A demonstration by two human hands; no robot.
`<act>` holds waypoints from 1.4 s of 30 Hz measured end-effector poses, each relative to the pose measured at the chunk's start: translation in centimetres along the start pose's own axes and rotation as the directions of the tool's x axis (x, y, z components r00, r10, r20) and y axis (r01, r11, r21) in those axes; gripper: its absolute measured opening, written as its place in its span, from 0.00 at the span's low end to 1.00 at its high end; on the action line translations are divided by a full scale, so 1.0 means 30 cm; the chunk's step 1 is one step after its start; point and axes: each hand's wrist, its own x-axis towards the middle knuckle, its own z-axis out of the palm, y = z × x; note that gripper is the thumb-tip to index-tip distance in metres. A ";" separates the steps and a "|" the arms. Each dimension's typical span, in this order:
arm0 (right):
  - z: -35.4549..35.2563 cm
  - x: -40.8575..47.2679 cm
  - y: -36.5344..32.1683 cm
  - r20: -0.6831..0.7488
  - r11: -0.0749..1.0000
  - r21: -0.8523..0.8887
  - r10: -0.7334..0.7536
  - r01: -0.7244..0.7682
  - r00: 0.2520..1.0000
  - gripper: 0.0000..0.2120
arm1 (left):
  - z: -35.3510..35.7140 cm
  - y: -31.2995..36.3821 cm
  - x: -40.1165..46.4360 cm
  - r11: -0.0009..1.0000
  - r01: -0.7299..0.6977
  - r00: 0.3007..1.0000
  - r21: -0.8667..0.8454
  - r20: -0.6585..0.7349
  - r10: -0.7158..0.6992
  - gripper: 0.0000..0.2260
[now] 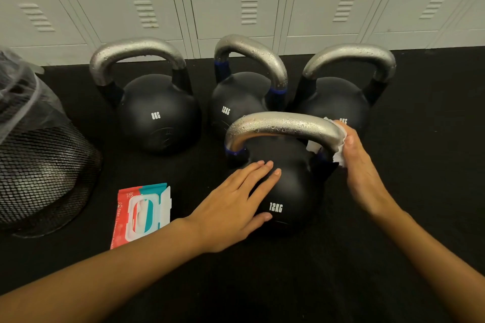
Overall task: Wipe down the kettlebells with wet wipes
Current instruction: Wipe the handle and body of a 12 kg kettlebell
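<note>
While the black rubber floor (393, 257) fills the lower frame and grey lockers (236, 2) line the top, the entries run as follows. Mesh waste bin (44, 173), left edge, lined with a clear bag. Three kettlebells in a row across mid-frame: an 8KG bell (157, 113) at left, a 12KG rear bell (236, 102) at centre, a third bell (338, 102) at right with its marking partly hidden. All show beaded droplets on bare steel handles.

Front 12KG kettlebell (283, 191), centre frame, nearest the person: matte black body, white lettering, blue bands at the handle roots, steel handle wet with droplets.

Left hand (236, 204): fingers spread flat on the bell's body, steadying it. Right hand (359, 165): closed round the handle's right end, pinching a crumpled white wet wipe (338, 157) against the steel.

Wet-wipe pack (143, 212), lower left, flap open, lying well apart from the bells.

Risks, as judged: the thin wipe may tear or bunch on the rough handle; a hard pull could rock the bell into the rear row; the open flap may let the wipes dry.
</note>
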 end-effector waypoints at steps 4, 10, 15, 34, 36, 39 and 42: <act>-0.012 0.055 -0.045 -0.032 0.999 -0.049 -0.011 0.009 0.999 0.16 | -0.002 0.001 0.000 0.999 0.001 1.000 0.035 0.005 -0.001 0.32; 0.019 0.072 -0.065 -0.008 0.864 -0.428 -0.297 0.265 0.955 0.16 | 0.002 -0.002 0.000 1.000 0.004 1.000 0.008 0.013 -0.004 0.32; 0.009 0.041 0.060 0.001 0.740 -0.560 -0.450 0.373 0.893 0.21 | 0.002 -0.002 0.001 1.000 0.008 1.000 -0.024 0.021 -0.008 0.32; -0.005 0.083 -0.109 -0.005 0.990 0.053 0.134 -0.133 0.991 0.21 | -0.031 0.004 0.003 0.997 0.003 1.000 -0.072 0.018 -0.002 0.32; -0.019 0.097 -0.110 0.018 0.967 0.001 0.254 -0.254 0.967 0.22 | -0.048 0.007 0.004 0.994 -0.002 0.999 -0.110 0.040 0.006 0.31; -0.037 0.148 -0.139 0.068 0.949 -0.190 0.267 -0.250 0.961 0.22 | -0.074 0.016 0.015 0.975 0.050 0.997 -0.218 0.064 -0.036 0.28; -0.037 0.208 -0.195 0.197 0.904 -0.389 0.269 -0.177 0.943 0.20 | -0.127 0.044 0.030 0.968 0.057 0.994 -0.246 -0.075 -0.078 0.21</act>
